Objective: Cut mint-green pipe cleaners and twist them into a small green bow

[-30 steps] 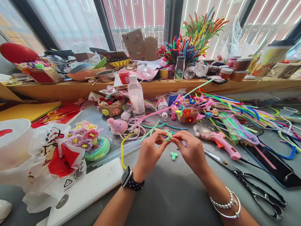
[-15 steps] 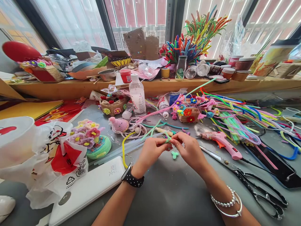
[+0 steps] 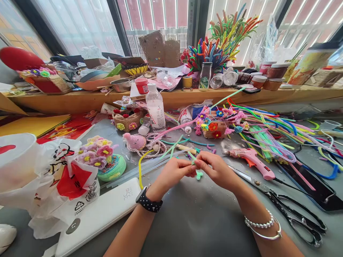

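Observation:
My left hand point(image 3: 178, 173) and my right hand point(image 3: 211, 166) meet over the grey table, fingertips pinched together. Between them is a light green pipe cleaner point(image 3: 192, 156), its end showing above my fingers; the rest is hidden behind them. Just below the fingertips a small mint-green fuzzy piece with rounded lobes point(image 3: 198, 175) lies on the table. Further to the right rest long black-handled scissors point(image 3: 281, 203) and a pink glue gun point(image 3: 253, 160). Behind my hands, loose green pipe cleaners point(image 3: 171, 148) lie near clear glue sticks point(image 3: 150, 167).
At left are a white power bank point(image 3: 102, 217), a plastic bag point(image 3: 61, 178) and a crocheted flower piece point(image 3: 111, 166). A clear bottle point(image 3: 155, 110) stands at the back. Bundled pipe cleaners point(image 3: 268, 142) and a dark phone point(image 3: 313, 189) lie right. A crowded ledge point(image 3: 171, 100) runs behind.
My fingers have shifted slightly around the green pipe cleaner, covering more of its middle. My right forearm has moved a little to the right. The view has shifted slightly.

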`<state>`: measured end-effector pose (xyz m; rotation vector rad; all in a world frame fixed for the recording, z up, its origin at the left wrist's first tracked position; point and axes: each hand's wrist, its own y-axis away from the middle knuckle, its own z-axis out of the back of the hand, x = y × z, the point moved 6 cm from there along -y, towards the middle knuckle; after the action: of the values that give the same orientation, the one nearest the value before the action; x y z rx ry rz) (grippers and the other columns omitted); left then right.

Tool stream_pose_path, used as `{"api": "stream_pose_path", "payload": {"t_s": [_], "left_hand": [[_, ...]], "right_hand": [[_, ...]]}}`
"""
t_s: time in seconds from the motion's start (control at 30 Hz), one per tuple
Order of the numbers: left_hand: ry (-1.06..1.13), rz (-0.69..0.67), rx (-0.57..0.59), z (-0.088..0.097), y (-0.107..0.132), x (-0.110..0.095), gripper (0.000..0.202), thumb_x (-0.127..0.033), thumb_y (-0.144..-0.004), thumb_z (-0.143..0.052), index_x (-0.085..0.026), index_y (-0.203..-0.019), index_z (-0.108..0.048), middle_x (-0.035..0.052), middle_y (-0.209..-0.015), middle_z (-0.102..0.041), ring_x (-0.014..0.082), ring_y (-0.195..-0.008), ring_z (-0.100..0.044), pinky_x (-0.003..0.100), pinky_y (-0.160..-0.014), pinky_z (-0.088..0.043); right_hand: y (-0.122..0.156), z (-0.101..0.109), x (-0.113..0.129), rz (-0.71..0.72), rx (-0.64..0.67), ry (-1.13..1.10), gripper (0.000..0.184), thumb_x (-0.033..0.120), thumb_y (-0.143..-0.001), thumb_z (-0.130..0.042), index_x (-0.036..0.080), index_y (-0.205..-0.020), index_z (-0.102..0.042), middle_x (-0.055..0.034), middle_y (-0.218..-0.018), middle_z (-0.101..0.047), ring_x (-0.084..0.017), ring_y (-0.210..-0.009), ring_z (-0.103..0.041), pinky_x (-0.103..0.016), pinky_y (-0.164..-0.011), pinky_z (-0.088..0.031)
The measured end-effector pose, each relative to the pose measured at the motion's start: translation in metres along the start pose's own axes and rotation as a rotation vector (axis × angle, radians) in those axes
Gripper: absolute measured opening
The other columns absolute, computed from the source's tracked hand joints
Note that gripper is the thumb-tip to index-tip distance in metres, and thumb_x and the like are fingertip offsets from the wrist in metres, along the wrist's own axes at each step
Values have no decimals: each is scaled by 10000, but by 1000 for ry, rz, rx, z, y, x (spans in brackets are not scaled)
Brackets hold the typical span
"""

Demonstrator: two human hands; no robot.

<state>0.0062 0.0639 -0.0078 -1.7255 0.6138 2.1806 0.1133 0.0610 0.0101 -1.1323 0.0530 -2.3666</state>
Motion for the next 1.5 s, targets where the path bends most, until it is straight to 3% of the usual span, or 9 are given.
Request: {"api": "stream_pose_path", "payload": {"t_s": [0.3, 0.63, 0.87, 0.97, 1.03, 1.17, 1.27, 1.4, 1.5], "left_hand": [[114, 17, 115, -3, 3, 0, 300, -365, -766, -484, -148, -829, -681, 70, -808, -672, 176, -819, -593, 256, -761, -439], [10, 27, 92, -4, 1, 5, 277, -333, -728, -516, -142, -614, -680, 49, -617, -666, 141, -607, -584, 221, -631, -448], [-9, 5, 143, -7, 3, 5, 201, -282, -695, -555, -147, -706, -704, 33, -674, -677, 160, -677, -584, 221, -646, -417], [-75, -16, 55, 1, 1, 5, 176, -284, -665, -590, -154, -678, -707, 11, -626, -663, 162, -643, -573, 222, -613, -402], [-120, -23, -50, 13, 1, 2, 172, -295, -652, -607, -153, -632, -702, 6, -580, -649, 161, -611, -565, 224, -580, -393], [11, -76, -440, 52, 9, -8, 173, -314, -630, -641, -162, -687, -701, 25, -686, -676, 169, -692, -581, 236, -641, -417], [207, -140, -641, 70, 17, -9, 182, -306, -578, -689, -169, -698, -688, 17, -692, -677, 155, -692, -590, 242, -670, -438], [316, -199, -706, 71, 20, -8, 173, -280, -536, -721, -163, -655, -676, 4, -645, -666, 137, -645, -586, 241, -664, -454], [316, -228, -718, 69, 20, -8, 181, -280, -544, -717, -152, -666, -674, 9, -646, -660, 134, -632, -578, 240, -648, -458]], "right_hand": [[1, 2, 4, 54, 36, -5, 207, 196, -854, -403, 172, -661, -470, 4, -662, -530, -116, -634, -464, -221, -588, -348], [1, -4, -2, 60, 67, 94, 286, 270, -874, -344, 181, -621, -442, 1, -631, -490, -122, -597, -447, -229, -545, -343], [3, -9, 6, 162, 105, 66, 296, 240, -872, -347, 171, -610, -467, 6, -623, -497, -109, -592, -454, -216, -561, -346], [0, -9, 4, 153, 60, 26, 306, 262, -870, -359, 171, -605, -483, 1, -621, -502, -117, -606, -463, -219, -569, -350], [-2, -3, -3, 83, -41, 13, 294, 297, -866, -365, 173, -632, -493, -2, -623, -502, -125, -601, -463, -226, -558, -350], [-4, 6, -16, -71, -212, 27, 226, 316, -846, -406, 172, -720, -526, -5, -637, -519, -130, -584, -471, -232, -540, -357], [-12, -3, -13, -85, -145, 96, 161, 275, -811, -476, 170, -727, -564, -14, -670, -553, -134, -611, -497, -236, -559, -374], [-35, -22, -4, -65, -62, 243, 135, 249, -793, -507, 166, -738, -598, -31, -712, -578, -144, -647, -526, -247, -586, -400], [-55, -37, 5, 45, -34, 475, 162, 152, -765, -532, 173, -915, -589, -68, -840, -580, -175, -743, -539, -269, -623, -422]]}}
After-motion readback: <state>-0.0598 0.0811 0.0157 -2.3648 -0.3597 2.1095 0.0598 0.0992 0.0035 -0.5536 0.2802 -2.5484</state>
